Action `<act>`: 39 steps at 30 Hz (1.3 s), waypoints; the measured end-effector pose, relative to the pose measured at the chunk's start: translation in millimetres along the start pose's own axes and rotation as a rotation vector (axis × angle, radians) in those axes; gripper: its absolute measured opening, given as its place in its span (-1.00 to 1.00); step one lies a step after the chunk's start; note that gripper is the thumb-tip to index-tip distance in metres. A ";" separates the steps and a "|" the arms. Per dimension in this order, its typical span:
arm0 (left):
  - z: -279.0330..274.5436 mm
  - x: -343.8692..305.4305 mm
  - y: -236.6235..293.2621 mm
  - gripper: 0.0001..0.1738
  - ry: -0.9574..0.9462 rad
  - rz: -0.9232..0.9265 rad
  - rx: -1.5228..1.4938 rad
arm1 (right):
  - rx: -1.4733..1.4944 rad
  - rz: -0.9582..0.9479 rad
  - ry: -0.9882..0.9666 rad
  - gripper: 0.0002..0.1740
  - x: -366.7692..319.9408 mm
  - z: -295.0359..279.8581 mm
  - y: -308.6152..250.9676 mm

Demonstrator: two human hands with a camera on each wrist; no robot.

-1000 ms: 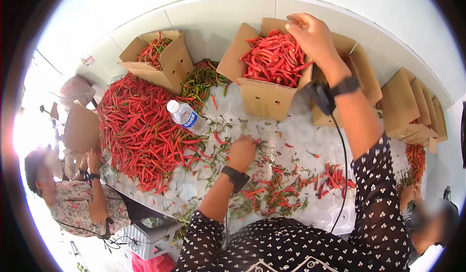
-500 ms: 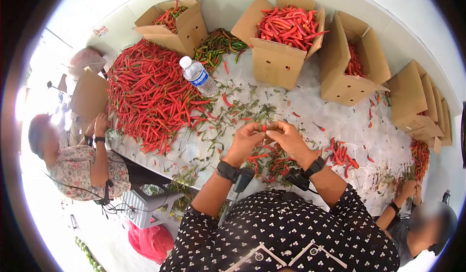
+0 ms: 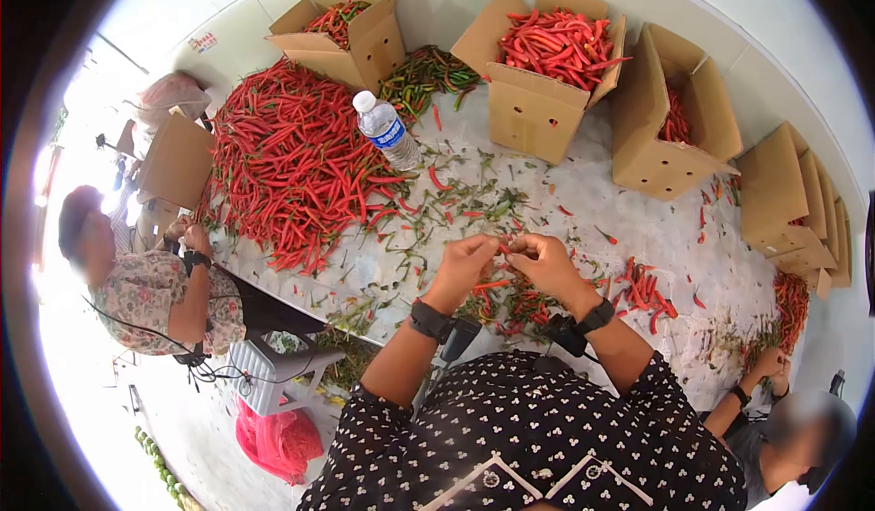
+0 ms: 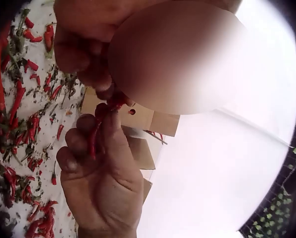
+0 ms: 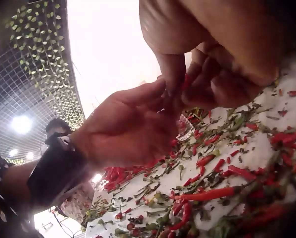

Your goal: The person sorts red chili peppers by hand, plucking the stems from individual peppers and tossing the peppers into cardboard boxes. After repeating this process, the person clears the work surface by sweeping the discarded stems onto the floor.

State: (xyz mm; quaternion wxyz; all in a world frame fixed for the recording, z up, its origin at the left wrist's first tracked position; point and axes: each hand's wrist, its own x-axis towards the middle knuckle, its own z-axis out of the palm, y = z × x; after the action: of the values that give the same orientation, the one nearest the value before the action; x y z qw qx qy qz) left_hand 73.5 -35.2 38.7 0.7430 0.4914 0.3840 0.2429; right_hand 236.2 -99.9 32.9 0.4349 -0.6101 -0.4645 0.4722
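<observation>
In the head view both hands meet in front of my body above the table. My right hand pinches a red chili pepper between thumb and forefinger, its tip hanging past the fingers in the left wrist view. My left hand holds the other end of this chili, fingertips right beside the right thumb. From the right wrist view, the left hand comes in from the left toward the right hand. Loose red chilies and green stems lie on the table below.
A heap of red chilies lies left, beside a water bottle. Along the wall stand cardboard boxes, one full of chilies, another partly filled. A small chili pile lies right. People work at both ends.
My right hand has come down from the full box to meet my left hand, which has moved slightly toward me. Both now hold a chili together. The head view has shifted.
</observation>
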 end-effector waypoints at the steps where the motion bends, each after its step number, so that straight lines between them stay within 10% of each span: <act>1: -1.2 0.4 -0.7 -0.79 0.003 -0.023 -0.026 | -0.013 0.015 -0.027 -0.79 -0.3 -1.6 -1.6; 3: -4.6 4.5 -6.6 -0.80 0.006 -0.049 -0.052 | -0.024 0.033 -0.055 -0.80 0.3 -2.4 -0.4; 5: -9.1 14.3 -18.6 -0.86 0.150 0.561 0.621 | -0.004 0.143 -0.119 -0.83 0.4 -1.4 3.7; 9: -24.5 27.2 4.3 -0.87 0.364 0.638 1.113 | 0.044 0.201 -0.165 -0.83 -0.6 1.0 3.1; 11: -36.8 40.8 9.4 -0.87 0.378 0.371 1.354 | 0.270 0.265 -0.196 -0.75 -0.7 -0.4 5.3; 17: -57.4 75.3 -15.8 -0.80 0.266 0.525 1.414 | 0.812 0.330 -0.110 -0.72 -2.5 -5.8 15.5; 26: -23.7 37.2 -15.7 -0.88 0.130 0.511 0.960 | 0.331 0.237 0.011 -0.78 6.7 3.8 9.1; 32: -1.4 2.9 -2.5 -0.87 0.082 0.438 0.782 | 0.603 0.234 0.078 -0.85 8.8 17.8 17.7; 39: -11.1 9.3 12.5 -0.74 -0.381 0.297 0.787 | 0.984 0.394 -0.062 -0.83 5.9 -5.6 30.3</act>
State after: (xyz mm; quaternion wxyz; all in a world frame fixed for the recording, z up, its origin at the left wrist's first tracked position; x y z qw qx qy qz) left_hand 70.2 -17.3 44.6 0.5145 0.8216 0.2291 0.0878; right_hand 247.1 -100.4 3.5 0.5591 -0.3953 -0.0772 0.7247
